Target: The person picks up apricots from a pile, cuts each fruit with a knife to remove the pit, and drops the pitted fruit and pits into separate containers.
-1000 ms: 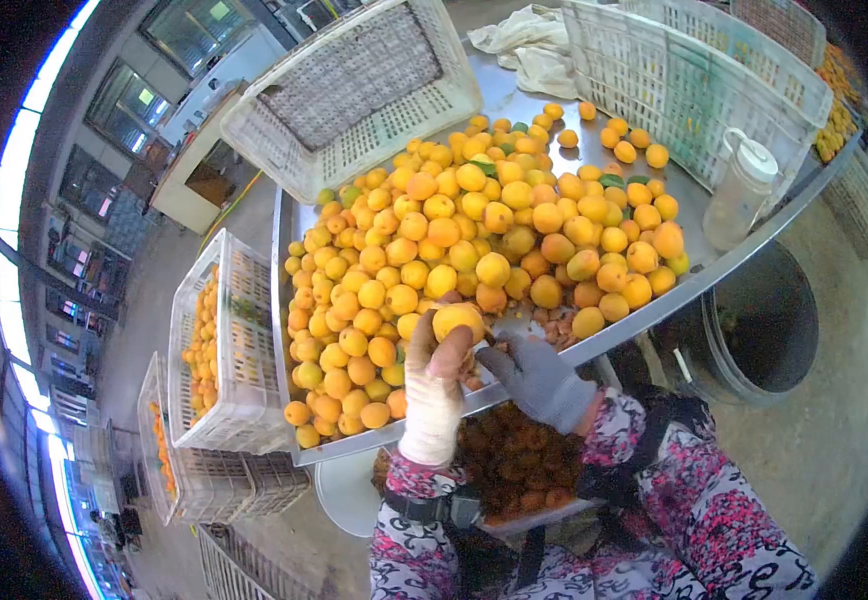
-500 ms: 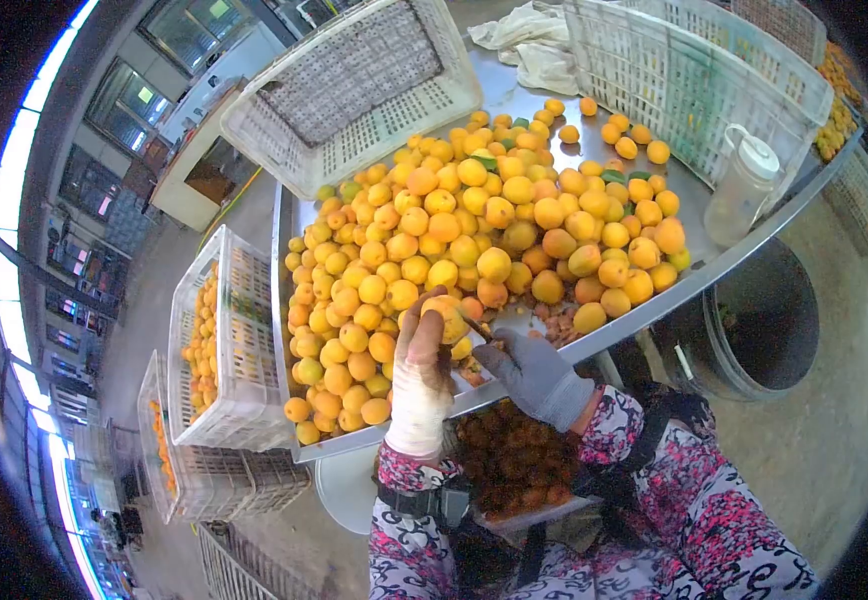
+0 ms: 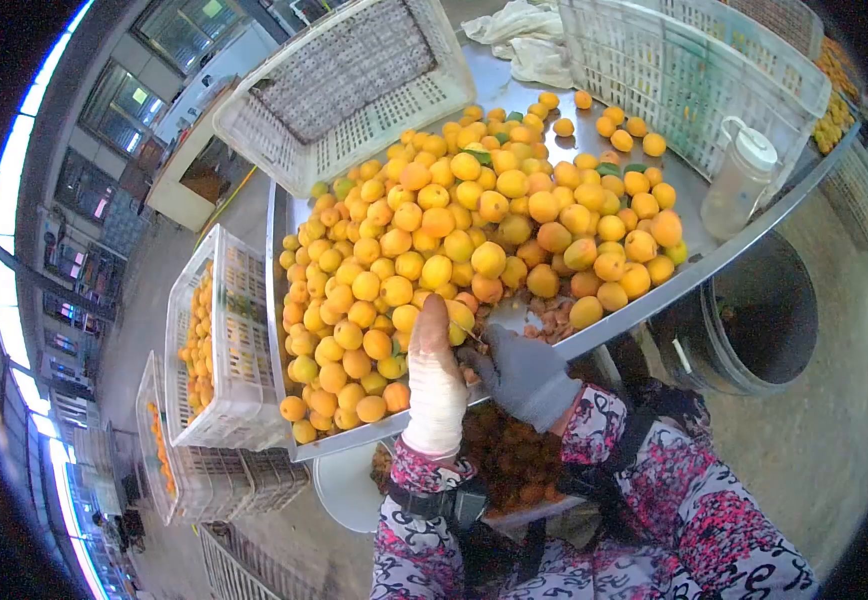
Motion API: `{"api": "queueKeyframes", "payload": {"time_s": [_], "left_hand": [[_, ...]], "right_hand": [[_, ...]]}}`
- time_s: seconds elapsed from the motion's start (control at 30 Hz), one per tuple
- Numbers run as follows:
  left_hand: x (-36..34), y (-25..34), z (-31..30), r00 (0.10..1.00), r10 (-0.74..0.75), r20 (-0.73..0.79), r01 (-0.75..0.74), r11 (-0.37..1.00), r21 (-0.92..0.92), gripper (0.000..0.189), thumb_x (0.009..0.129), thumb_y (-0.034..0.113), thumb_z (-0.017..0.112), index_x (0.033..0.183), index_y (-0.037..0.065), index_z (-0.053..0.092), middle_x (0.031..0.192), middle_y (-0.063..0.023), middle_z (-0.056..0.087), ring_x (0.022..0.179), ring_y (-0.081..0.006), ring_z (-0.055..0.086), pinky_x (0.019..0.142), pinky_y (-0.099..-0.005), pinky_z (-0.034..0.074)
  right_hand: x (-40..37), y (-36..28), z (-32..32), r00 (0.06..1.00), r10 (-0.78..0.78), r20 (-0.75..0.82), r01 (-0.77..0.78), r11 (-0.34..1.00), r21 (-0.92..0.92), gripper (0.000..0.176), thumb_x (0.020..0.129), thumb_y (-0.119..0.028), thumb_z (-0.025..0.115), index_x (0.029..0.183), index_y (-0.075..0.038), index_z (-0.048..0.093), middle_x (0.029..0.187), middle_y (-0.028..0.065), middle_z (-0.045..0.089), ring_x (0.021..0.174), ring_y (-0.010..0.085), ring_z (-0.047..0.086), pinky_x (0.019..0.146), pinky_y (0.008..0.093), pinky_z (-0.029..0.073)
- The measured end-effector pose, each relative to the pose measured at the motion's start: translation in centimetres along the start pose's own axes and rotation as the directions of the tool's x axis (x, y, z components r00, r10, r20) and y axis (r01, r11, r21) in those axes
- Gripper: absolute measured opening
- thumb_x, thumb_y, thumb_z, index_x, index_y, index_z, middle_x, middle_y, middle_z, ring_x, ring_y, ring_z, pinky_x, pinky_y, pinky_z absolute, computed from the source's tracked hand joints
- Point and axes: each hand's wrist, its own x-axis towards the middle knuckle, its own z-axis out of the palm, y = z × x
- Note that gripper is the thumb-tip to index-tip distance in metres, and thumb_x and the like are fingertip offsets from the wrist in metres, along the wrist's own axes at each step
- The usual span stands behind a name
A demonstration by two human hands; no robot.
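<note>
At the table's near edge my left hand (image 3: 435, 375), in a white wrap with bare fingertips, is closed around an apricot (image 3: 461, 316). The thumb points up along the fruit and hides part of it. My right hand (image 3: 529, 378), in a grey glove, is closed on a thin dark tool (image 3: 472, 341) whose tip reaches toward that apricot; its exact kind is hard to see. A large heap of yellow-orange apricots (image 3: 424, 220) lies just beyond both hands. Beside the right hand sit small pinkish-brown pits (image 3: 551, 322).
Below the hands stands a container of dark orange fruit pieces (image 3: 519, 450), with a white bucket (image 3: 344, 490) to its left. Crates (image 3: 244, 385) of apricots stand left. A tilted crate (image 3: 354, 90), a plastic jug (image 3: 739, 185) and cloth (image 3: 534, 45) rest on the metal table (image 3: 689, 190). Right is a dark bin (image 3: 764, 310).
My left hand has turned so its thumb stands upright and covers more of the apricot. The right hand has moved slightly down and left, close against the left. The view has shifted slightly.
</note>
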Motion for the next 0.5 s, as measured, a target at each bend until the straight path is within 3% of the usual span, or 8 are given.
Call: {"api": "queueKeyframes", "payload": {"time_s": [0.03, 0.07, 0.1, 0.13, 0.2, 0.33, 0.4, 0.5], "left_hand": [[-0.2, -0.5, -0.1, 1.000, -0.003, -0.001, 0.003, 1.000, 0.001, 0.045, 0.095, 0.042, 0.035, 0.113, 0.005, 0.054, 0.095, -0.0073, 0.059, 0.078, -0.0141, 0.057, 0.066, -0.0258, 0.046], [-0.6, -1.0, 0.0, 0.994, -0.109, -0.030, 0.105, 0.989, -0.107, 0.043, 0.092, 0.046, 0.041, 0.103, 0.007, 0.055, 0.087, -0.0042, 0.058, 0.073, -0.0123, 0.055, 0.062, -0.0246, 0.043], [-1.3, 0.7, 0.7, 0.975, -0.216, -0.048, 0.201, 0.956, -0.216, 0.043, 0.089, 0.051, 0.046, 0.093, 0.009, 0.057, 0.079, -0.0011, 0.056, 0.069, -0.0105, 0.053, 0.059, -0.0235, 0.039], [-2.0, 2.4, 1.1, 0.975, -0.217, -0.051, 0.201, 0.956, -0.215, 0.043, 0.089, 0.051, 0.046, 0.093, 0.009, 0.057, 0.079, -0.0011, 0.056, 0.069, -0.0105, 0.053, 0.059, -0.0235, 0.039], [-2.9, 4.7, 1.5, 0.965, -0.212, 0.157, 0.244, 0.942, -0.231, 0.046, 0.088, 0.052, 0.047, 0.094, 0.008, 0.057, 0.078, -0.0008, 0.055, 0.067, -0.0102, 0.051, 0.058, -0.0229, 0.038], [-2.4, 3.5, 2.3, 0.988, -0.150, 0.029, 0.153, 0.958, -0.243, 0.047, 0.089, 0.052, 0.046, 0.097, 0.007, 0.057, 0.080, -0.0011, 0.055, 0.069, -0.0114, 0.050, 0.060, -0.0235, 0.038], [-2.3, 2.7, 2.5, 0.992, -0.109, -0.059, 0.091, 0.965, -0.245, 0.048, 0.089, 0.051, 0.045, 0.099, 0.005, 0.057, 0.081, -0.0013, 0.055, 0.071, -0.0122, 0.050, 0.062, -0.0238, 0.038], [-2.6, 2.3, 2.3, 0.992, -0.106, -0.073, 0.088, 0.972, -0.217, 0.049, 0.090, 0.050, 0.044, 0.102, 0.004, 0.056, 0.083, -0.0022, 0.056, 0.073, -0.0128, 0.051, 0.064, -0.0243, 0.039]], "right_hand": [[0.0, 0.0, 0.3, 1.000, 0.002, 0.002, -0.002, 1.000, 0.001, 0.032, 0.089, -0.033, 0.051, 0.097, -0.002, 0.053, 0.071, 0.0194, 0.061, 0.067, 0.0385, 0.060, 0.057, 0.0451, 0.047], [-0.1, 0.0, 0.6, 1.000, -0.011, -0.014, 0.012, 0.993, 0.117, 0.032, 0.090, -0.033, 0.051, 0.098, -0.002, 0.053, 0.071, 0.0194, 0.061, 0.067, 0.0384, 0.060, 0.056, 0.0448, 0.047], [-0.1, 0.0, 0.9, 0.999, -0.021, -0.032, 0.028, 0.972, 0.232, 0.033, 0.090, -0.033, 0.050, 0.100, -0.002, 0.053, 0.071, 0.0194, 0.061, 0.067, 0.0384, 0.061, 0.056, 0.0446, 0.047], [-0.1, 0.1, 1.2, 0.999, -0.021, -0.030, 0.027, 0.972, 0.234, 0.033, 0.090, -0.033, 0.050, 0.100, -0.002, 0.053, 0.071, 0.0194, 0.061, 0.067, 0.0384, 0.061, 0.056, 0.0446, 0.047], [0.0, 0.2, 1.5, 0.999, -0.009, -0.037, 0.018, 0.966, 0.259, 0.034, 0.090, -0.032, 0.050, 0.099, 0.000, 0.055, 0.073, 0.0204, 0.062, 0.069, 0.0374, 0.061, 0.057, 0.0433, 0.047], [0.1, -0.3, 0.6, 0.999, 0.029, 0.039, -0.041, 0.919, 0.391, 0.037, 0.090, -0.034, 0.050, 0.095, 0.002, 0.059, 0.075, 0.0208, 0.063, 0.070, 0.0340, 0.063, 0.058, 0.0406, 0.047], [0.3, -0.1, 0.3, 0.985, 0.023, 0.170, -0.108, 0.853, 0.511, 0.047, 0.091, -0.038, 0.048, 0.117, 0.000, 0.050, 0.084, 0.0218, 0.064, 0.081, 0.0358, 0.062, 0.070, 0.0407, 0.048], [0.4, 0.0, 0.0, 0.956, -0.001, 0.293, -0.200, 0.729, 0.655, 0.046, 0.091, -0.039, 0.049, 0.113, 0.002, 0.053, 0.084, 0.0209, 0.064, 0.082, 0.0341, 0.063, 0.071, 0.0383, 0.048]]}}
